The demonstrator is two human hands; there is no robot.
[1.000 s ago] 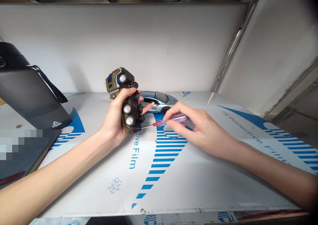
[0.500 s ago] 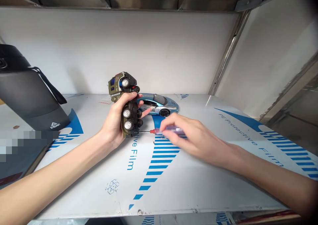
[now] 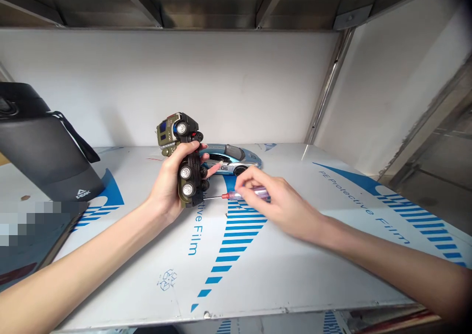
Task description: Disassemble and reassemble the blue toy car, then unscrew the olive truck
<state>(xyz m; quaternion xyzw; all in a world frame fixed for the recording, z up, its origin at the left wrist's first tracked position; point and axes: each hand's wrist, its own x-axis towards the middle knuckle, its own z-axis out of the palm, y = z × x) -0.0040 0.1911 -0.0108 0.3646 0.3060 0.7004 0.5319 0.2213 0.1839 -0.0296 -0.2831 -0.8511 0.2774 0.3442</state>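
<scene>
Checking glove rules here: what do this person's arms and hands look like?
The left hand and right hand are bare, without gloves. The left forearm and right forearm show no sleeves, watches or bands, and no rings are visible.

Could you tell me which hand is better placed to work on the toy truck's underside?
Probably the right hand: it holds the screwdriver, with the tip beside the truck. The left hand has its grip closed around the truck, so it seems occupied.

Bright, even light, wide-angle view
A faint shadow is cast on the wall (image 3: 114, 122), glare is seen on the film (image 3: 304, 153), the right hand (image 3: 283, 201) is slightly blurred, and the edges are bowed.
</scene>
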